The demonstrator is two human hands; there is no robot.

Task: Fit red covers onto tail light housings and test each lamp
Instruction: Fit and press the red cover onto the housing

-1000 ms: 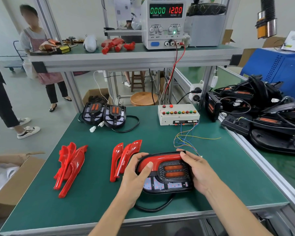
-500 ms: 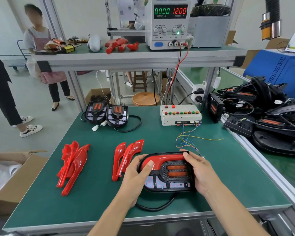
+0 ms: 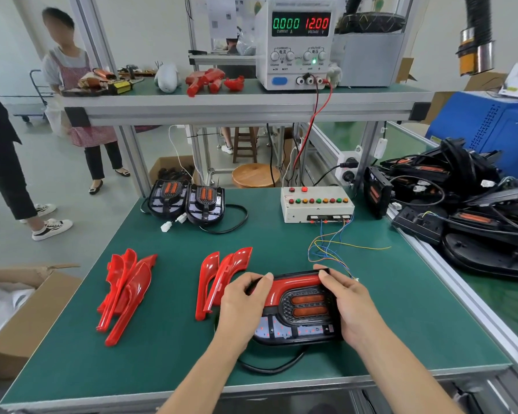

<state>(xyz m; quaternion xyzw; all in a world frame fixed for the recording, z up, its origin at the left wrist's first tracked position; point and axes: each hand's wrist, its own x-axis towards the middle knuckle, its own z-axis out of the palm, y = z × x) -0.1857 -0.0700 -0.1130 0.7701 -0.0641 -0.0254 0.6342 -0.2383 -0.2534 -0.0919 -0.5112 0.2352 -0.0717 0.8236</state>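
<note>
item: tail light housing (image 3: pixel 296 312), flat on green bench (image 3: pixel 168 354) at 6 o'clock, long axis 9-to-3. red cover (image 3: pixel 287 286) along its 12 o'clock edge. left hand (image 3: pixel 243 306) grasps the 9 o'clock end, right hand (image 3: pixel 350 306) the 3 o'clock end; equally near. spare covers (image 3: pixel 219 279) at 9.

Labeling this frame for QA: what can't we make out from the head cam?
- Left end of the red cover and whether it is fully seated: hidden under the left hand and right hand.
- Sides of the housing: covered by both palms.
- Its black cable: the far end runs under the housing.
- Test box button labels: too small.
- Housings in the right pile: tangled, cut by the frame edge.
</note>
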